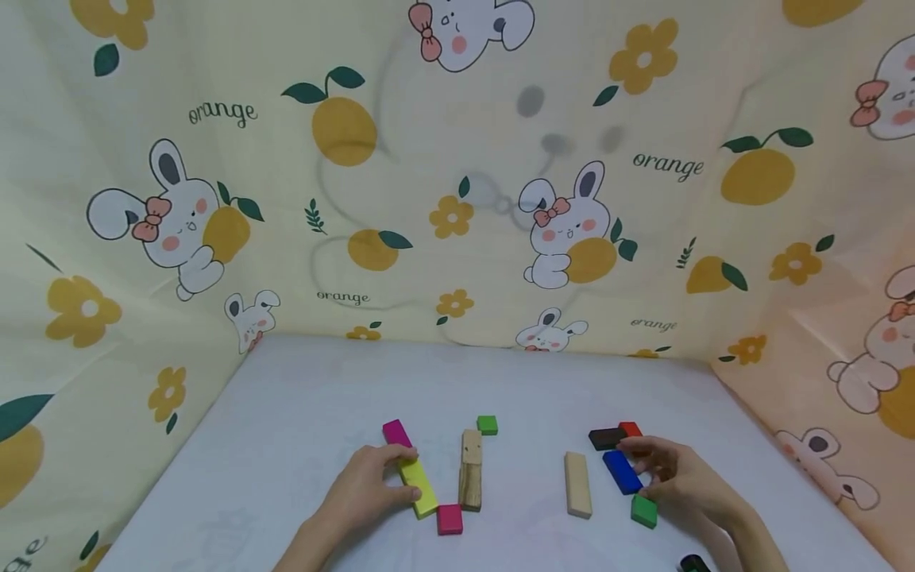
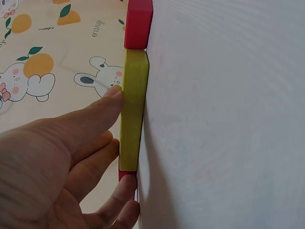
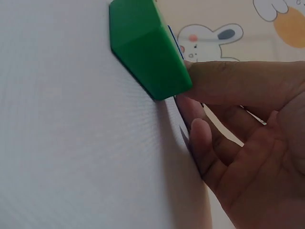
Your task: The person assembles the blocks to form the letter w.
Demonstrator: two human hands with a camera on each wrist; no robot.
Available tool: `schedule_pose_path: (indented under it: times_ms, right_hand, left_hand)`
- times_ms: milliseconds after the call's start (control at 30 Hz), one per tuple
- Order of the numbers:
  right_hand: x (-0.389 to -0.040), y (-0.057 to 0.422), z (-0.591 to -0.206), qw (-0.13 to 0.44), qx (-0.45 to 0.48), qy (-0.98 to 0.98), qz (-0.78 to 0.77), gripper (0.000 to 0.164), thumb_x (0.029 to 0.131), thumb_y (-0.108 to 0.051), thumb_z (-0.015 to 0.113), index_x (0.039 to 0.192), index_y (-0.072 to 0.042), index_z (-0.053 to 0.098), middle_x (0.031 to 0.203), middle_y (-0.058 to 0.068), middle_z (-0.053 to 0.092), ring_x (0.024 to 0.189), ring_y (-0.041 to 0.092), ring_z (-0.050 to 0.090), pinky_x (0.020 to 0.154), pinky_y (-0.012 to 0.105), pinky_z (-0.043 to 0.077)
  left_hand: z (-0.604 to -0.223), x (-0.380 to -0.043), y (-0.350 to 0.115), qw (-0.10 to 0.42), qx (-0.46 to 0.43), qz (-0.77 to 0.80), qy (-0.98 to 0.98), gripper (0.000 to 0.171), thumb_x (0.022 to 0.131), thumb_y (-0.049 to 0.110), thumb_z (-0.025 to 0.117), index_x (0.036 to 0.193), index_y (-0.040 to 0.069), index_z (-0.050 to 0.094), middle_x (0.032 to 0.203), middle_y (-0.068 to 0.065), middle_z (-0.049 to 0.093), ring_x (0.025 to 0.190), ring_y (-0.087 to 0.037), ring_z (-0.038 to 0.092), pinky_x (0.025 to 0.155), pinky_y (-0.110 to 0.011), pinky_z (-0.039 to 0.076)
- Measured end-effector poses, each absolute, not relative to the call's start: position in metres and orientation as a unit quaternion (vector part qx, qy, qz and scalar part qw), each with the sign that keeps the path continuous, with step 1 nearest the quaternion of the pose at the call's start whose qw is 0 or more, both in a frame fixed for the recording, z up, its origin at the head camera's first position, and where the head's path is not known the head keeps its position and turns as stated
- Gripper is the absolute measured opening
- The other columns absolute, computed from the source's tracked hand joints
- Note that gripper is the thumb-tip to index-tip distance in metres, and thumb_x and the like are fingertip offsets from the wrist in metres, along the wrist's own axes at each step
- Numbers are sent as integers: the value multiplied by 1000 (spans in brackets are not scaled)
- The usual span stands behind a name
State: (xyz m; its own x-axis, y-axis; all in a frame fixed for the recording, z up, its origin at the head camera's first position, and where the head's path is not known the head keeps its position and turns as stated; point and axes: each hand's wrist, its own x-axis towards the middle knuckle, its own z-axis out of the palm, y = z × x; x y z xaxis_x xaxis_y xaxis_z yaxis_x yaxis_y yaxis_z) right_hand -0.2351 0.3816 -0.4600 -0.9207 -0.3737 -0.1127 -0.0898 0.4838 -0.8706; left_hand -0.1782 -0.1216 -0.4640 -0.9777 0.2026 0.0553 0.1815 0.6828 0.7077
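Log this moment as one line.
left hand: touches yellow block | right hand: touches nearer green block | blue block: between black block and nearer green block

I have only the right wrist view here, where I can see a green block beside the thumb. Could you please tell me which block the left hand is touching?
Observer: The left hand is touching a yellow block.
Operator: Thank you. What is placed at the near end of this block?
Observer: A pinkish-red cube is at that end.
Operator: I see only a thin edge of the blue block. What lies to the left of it?
Observer: In the head view, a pale wooden block lies there, with a gap between the two.
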Motion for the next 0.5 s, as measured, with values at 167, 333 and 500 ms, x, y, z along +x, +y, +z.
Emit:
schedule_pose_path:
  times_ms: [167,333,500]
  right_hand:
    - [-234,383,-462,142,-140,847,-493,74,74,-3,83,138,4,48,124,23,54,96,34,52,72,29,51]
    - [-233,382,-462,140,-133,848,-494,76,73,-3,84,138,5,47,126,24,54,97,33,52,73,29,51]
    - [-235,383,-462,135,-121,847,-500,77,73,0,83,139,7,43,128,25,53,100,33,52,74,30,53]
  left_hand:
    - [-465,-177,-122,16,103,385,917,48,74,32,87,117,17,70,115,4,66,109,-26,54,95,-54,45]
    - [-465,-177,-122,20,102,385,917,48,74,33,87,117,18,70,115,5,65,108,-25,54,95,-54,45]
    - [-464,-178,-122,20,102,383,918,48,75,32,86,117,18,70,114,4,65,107,-24,54,95,-54,45]
